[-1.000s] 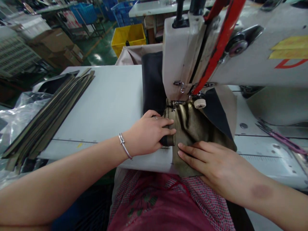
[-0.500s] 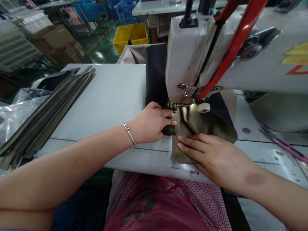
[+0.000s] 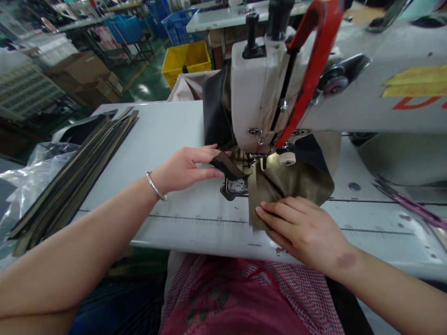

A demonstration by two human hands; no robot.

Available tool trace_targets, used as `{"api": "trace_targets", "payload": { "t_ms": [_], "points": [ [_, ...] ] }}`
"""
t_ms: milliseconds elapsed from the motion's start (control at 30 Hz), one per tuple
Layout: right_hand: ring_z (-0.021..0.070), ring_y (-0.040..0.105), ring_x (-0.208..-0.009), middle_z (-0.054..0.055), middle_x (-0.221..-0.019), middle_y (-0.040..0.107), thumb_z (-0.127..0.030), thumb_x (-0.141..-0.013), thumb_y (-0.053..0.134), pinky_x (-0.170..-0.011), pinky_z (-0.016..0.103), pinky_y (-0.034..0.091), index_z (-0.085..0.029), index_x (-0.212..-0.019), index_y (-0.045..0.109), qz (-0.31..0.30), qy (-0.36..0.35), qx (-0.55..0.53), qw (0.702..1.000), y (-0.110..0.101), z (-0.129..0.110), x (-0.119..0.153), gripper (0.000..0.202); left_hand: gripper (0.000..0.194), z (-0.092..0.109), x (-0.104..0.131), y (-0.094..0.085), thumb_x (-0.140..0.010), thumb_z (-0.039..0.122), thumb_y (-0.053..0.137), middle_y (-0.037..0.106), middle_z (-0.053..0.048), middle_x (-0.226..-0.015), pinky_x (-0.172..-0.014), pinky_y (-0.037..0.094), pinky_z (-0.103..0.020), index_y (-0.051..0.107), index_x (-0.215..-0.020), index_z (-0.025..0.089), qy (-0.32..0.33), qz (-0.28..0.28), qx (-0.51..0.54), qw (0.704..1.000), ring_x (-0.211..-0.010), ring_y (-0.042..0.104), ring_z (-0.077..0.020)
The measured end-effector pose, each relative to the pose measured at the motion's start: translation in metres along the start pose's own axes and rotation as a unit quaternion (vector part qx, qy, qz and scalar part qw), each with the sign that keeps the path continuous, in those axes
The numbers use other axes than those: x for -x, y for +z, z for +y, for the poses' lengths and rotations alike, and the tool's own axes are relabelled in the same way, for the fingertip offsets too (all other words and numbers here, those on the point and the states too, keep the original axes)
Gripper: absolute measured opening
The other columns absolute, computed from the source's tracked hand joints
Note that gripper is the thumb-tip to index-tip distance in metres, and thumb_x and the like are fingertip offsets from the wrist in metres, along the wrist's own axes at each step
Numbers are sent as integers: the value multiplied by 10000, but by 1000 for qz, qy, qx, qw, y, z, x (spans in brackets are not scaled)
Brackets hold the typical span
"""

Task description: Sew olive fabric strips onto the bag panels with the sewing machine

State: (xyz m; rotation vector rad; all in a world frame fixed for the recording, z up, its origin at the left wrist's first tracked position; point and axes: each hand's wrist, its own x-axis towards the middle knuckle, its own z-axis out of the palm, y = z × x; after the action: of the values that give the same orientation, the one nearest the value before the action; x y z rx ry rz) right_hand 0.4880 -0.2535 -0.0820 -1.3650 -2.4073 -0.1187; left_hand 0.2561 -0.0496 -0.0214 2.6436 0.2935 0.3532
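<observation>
At the left of the frame, a bundle of strips (image 3: 80,181) lies slantwise on the counter (image 3: 167,121), beside clear plastic (image 3: 21,190). The left forearm enters at the lower left and extends up and right; a bracelet (image 3: 155,186) encircles the wrist. Near the centre, the left hand (image 3: 188,168) points right, narrowed on a dark strip (image 3: 228,166), held between thumb and fingers. The strip slopes down and right, toward the needle area of the sewing machine (image 3: 249,93). Right of centre, the right hand (image 3: 303,228) lies palm down and flat on an olive sheet (image 3: 296,179), fingers extended left and close together. Its forearm slopes to the lower right. Scissors (image 3: 408,204) lie at the far right.

Both forearms are cut off by the frame edges. The left fingers are partly covered by the strip; the strip's inner end is hard to make out. The machine head hides part of the sheet. The right palm is hidden. The machine is cut off at the upper right.
</observation>
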Motion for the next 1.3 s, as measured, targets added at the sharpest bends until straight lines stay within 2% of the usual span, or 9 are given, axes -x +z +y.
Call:
{"api": "trace_targets", "payload": {
  "t_ms": [133, 267, 400, 567, 667, 867, 1033, 1133, 1300],
  "points": [
    [204, 562, -883, 72, -1104, 679, -210, -893, 599, -746, 370, 458, -114, -1221, 611, 32, -17, -12, 999, 5, 0, 5, 342, 168, 51, 5, 5, -950, 202, 518, 671, 23, -776, -1058, 384, -419, 669, -1020, 226, 103, 15, -205, 973, -775, 621, -128],
    [198, 566, -858, 75, -1014, 690, -219, -893, 604, -726, 363, 448, -126, -1151, 642, 34, -21, -25, 999, 6, 0, 5, 277, 172, 88, 9, 37, -937, 149, 493, 605, -3, -738, -885, 459, -366, 665, -944, 165, 174, -28, -331, 927, -745, 562, -157],
    [191, 569, -826, 73, -951, 693, -234, -906, 583, -702, 357, 446, -142, -1148, 652, 26, -26, -38, 999, 3, 0, 5, 267, 212, 84, 18, 64, -954, 179, 457, 661, -51, -881, -766, 490, -338, 665, -964, 141, 162, -62, -320, 931, -791, 579, -171],
    [174, 586, -840, 50, -949, 710, -207, -922, 555, -716, 336, 462, -179, -1052, 688, 37, -29, -63, 997, -2, -1, 3, 187, 264, 76, 27, 72, -963, 166, 426, 621, -115, -1271, -779, 508, -341, 633, -1116, 105, 135, -63, -295, 944, -1027, 601, -212],
    [169, 588, -820, 45, -933, 713, -196, -911, 572, -702, 331, 465, -174, -1011, 696, 48, -35, -71, 996, -3, -1, 2, 161, 266, 74, 27, 73, -962, 173, 428, 626, -92, -1279, -772, 515, -353, 619, -1138, 114, 113, -67, -269, 954, -1000, 616, -210],
    [172, 585, -822, 38, -940, 711, -186, -894, 600, -709, 335, 468, -166, -992, 694, 36, -46, -78, 995, 0, 0, 3, 138, 235, 69, 24, 75, -976, 192, 418, 670, -57, -1211, -922, 500, -338, 632, -1057, 139, 10, -14, -156, 988, -1029, 624, -167],
    [165, 581, -814, 35, -910, 702, -191, -910, 571, -719, 325, 474, -176, -970, 695, 40, -44, -80, 995, -3, -2, 5, 139, 357, 73, 20, 75, -961, 228, 459, 520, -86, -1414, -924, 502, -395, 544, -1300, 157, 13, -67, -218, 974, -1103, 585, -223],
    [165, 577, -796, 50, -882, 687, -228, -929, 527, -722, 324, 479, -179, -937, 700, -8, -45, -88, 995, -10, 1, -3, 181, 354, 76, 18, 76, -968, 237, 444, 514, -66, -1421, -981, 470, -430, 549, -1303, 192, 4, -79, -245, 966, -1203, 538, -241],
    [262, 528, -1180, 118, -1221, 643, -255, -945, 474, -957, 434, 420, -138, -1131, 656, -22, -20, -16, 999, -13, 25, -29, 286, 355, 74, 17, 79, -972, 218, 427, 535, -117, -1389, -1070, 425, -423, 552, -1296, 146, 24, -77, -237, 968, -1304, 481, -242]
  ]
}}
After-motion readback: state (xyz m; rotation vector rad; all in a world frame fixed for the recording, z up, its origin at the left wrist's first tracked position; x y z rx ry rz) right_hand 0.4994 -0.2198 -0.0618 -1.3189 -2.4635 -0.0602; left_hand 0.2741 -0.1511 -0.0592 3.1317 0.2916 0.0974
